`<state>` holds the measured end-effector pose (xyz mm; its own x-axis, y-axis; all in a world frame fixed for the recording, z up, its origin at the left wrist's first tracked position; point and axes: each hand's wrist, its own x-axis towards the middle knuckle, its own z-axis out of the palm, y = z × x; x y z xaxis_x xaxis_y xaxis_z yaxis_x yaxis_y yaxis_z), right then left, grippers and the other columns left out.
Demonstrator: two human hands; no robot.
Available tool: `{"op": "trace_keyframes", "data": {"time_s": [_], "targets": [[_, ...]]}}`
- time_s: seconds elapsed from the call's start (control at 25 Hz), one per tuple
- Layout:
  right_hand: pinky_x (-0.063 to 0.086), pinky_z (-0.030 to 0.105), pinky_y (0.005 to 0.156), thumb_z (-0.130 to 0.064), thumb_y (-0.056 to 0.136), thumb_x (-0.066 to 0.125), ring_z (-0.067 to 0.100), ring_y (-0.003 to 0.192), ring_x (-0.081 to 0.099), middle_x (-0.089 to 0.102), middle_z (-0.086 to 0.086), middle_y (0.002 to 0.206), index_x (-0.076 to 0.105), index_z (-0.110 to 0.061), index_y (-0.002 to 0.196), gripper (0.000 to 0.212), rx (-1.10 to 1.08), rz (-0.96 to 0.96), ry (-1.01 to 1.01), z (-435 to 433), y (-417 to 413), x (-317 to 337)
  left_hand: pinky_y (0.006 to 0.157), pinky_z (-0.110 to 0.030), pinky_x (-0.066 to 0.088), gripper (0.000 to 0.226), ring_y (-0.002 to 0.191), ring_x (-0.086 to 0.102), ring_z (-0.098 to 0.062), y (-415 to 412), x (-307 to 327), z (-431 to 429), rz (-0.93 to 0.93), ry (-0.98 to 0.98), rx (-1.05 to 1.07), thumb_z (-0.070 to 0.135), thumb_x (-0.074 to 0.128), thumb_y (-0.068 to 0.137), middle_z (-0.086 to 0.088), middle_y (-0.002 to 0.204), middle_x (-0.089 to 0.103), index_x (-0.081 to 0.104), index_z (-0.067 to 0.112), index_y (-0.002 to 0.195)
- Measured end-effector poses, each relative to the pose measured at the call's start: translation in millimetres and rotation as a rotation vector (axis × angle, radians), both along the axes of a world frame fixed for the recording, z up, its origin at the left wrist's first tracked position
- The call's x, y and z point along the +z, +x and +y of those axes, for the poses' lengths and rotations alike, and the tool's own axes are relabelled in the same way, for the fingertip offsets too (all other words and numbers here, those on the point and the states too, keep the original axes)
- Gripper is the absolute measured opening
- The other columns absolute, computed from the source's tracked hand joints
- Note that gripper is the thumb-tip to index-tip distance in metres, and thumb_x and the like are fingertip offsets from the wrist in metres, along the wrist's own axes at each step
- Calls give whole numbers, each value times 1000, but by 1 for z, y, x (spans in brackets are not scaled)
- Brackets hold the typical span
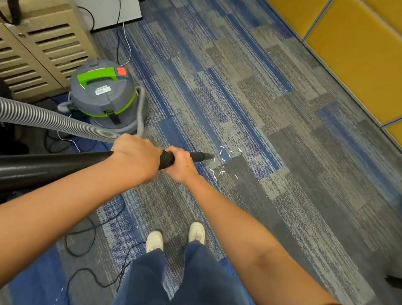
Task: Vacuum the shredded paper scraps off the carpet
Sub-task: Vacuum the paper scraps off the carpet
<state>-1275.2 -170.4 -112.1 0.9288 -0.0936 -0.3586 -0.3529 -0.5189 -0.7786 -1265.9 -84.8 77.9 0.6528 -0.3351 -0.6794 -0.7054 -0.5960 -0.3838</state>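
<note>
Well, we clasp the black plastic nozzle (198, 156) in left hand (135, 155) and right hand (181, 165) (fingers wrapped), yet rushing may scatter white paper scraps (223, 158).

The carpet (281, 105) is a patchwork of grey and blue striped blocks, with white scraps (222, 172) at centre. At ten o'clock, the grey vacuum (101, 95) has a green handle (100, 75) and red patch (121, 71); yellow panels (368, 57) fill two o'clock.
</note>
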Motion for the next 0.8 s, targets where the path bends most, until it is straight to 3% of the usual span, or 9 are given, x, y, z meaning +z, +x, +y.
{"op": "trace_keyframes", "data": {"time_s": [0.4, 0.52, 0.8], "targets": [[47, 38, 83, -6, 75, 73, 30, 94, 58, 63, 16, 99, 62, -4, 97, 25, -56, -26, -9, 14, -29, 4, 83, -32, 45, 43, 117, 53, -23, -17, 8, 9, 4, 38, -57, 26, 45, 98, 0, 126, 53, 38, 28, 140], [48, 39, 82, -5, 74, 74, 31, 93, 59, 64, 17, 98, 62, -4, 98, 26, -56, -38, 3, 26, -33, 11, 75, -30, 40, 38, 115, 55, -22, -22, 14, 17, -19, 66, -72, 27, 45, 98, 1, 122, 53, 44, 28, 136], [44, 30, 71, -5, 74, 73, 25, 81, 57, 62, 11, 85, 60, -6, 88, 20, -84, -47, -1, 26, -61, 7, 78, -29, 41, 41, 117, 53, -21, -40, 9, 19, 0, 55, -92, 25, 48, 97, 1, 125, 54, 43, 28, 137]]}}
